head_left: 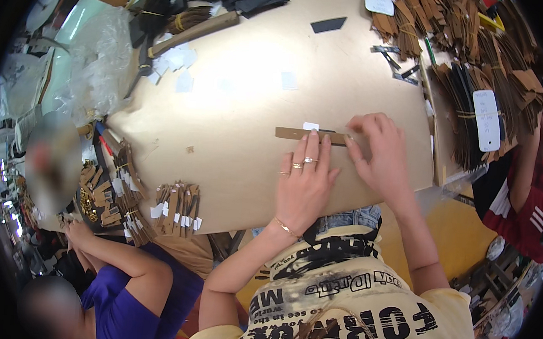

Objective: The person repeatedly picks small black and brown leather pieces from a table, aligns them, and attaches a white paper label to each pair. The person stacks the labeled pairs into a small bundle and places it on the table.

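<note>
A narrow brown leather strip [286, 133] lies crosswise on the table in front of me. My left hand [305, 184], with rings and a bracelet, rests flat with its fingertips pressing on the strip's middle. A small white label [311, 126] shows at the strip's far edge, beside a thin dark edge whose kind I cannot make out. At the strip's right end is my right hand [378, 151]. Its thumb touches that end, while the other fingers curve above, apart from the thumb.
The paper-covered table [223, 148] carries labelled strip bundles [179, 207] at the near left. A wooden-handled hammer [193, 34] and plastic bag [101, 59] lie far left. Tied brown pieces [410, 29] fill the far right. A person in purple [139, 298] sits left; another in red [533, 210] right.
</note>
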The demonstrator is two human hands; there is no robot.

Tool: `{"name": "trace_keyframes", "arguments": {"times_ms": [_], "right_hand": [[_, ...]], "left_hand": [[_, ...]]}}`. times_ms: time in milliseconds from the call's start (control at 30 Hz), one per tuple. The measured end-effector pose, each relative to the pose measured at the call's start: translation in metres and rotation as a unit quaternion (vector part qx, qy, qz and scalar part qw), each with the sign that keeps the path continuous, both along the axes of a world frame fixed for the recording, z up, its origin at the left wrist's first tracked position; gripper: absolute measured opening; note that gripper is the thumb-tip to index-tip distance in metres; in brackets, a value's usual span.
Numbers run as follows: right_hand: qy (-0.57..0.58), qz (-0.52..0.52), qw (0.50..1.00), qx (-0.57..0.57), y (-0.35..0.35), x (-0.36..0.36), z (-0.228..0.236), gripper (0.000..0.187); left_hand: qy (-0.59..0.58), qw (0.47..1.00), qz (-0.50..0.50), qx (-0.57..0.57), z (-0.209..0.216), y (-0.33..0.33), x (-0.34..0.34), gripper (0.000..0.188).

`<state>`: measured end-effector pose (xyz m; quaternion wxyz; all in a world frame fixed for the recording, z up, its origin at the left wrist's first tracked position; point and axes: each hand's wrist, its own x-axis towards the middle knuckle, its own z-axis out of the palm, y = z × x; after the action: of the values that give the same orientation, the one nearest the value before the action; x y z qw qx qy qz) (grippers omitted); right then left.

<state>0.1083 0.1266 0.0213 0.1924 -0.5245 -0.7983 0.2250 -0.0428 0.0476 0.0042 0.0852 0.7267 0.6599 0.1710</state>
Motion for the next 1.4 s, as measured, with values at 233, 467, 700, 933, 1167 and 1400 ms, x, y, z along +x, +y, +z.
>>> {"name": "trace_keyframes", "arguments": {"times_ms": [233, 467, 700, 933, 1167, 1400], "right_hand": [[-0.083, 0.080, 0.982, 0.149, -0.016, -0.009, -0.001, 0.036], [-0.007, 0.047, 0.999, 0.008, -0.004, -0.025, 0.002, 0.034], [0.042, -0.017, 0.976, -0.213, 0.017, -0.028, 0.013, 0.028], [0.076, 0.262, 0.952, -0.136, 0.000, -0.099, 0.062, 0.017], [0.032, 0.501, 0.851, -0.152, -0.038, -0.237, 0.058, 0.016], [-0.047, 0.520, 0.852, -0.043, -0.050, -0.274, 0.039, 0.018]], "left_hand": [[-0.052, 0.998, -0.013, -0.013, 0.002, 0.011, -0.028, 0.047], [-0.193, 0.973, 0.077, 0.097, 0.009, -0.013, -0.036, 0.051], [-0.145, 0.942, 0.286, 0.100, 0.043, -0.093, -0.119, 0.040], [-0.143, 0.868, 0.455, 0.140, 0.062, -0.162, -0.196, 0.027], [-0.206, 0.877, 0.422, 0.099, 0.050, -0.173, -0.230, 0.026], [-0.236, 0.886, 0.398, 0.016, 0.036, -0.161, -0.245, 0.035]]}}
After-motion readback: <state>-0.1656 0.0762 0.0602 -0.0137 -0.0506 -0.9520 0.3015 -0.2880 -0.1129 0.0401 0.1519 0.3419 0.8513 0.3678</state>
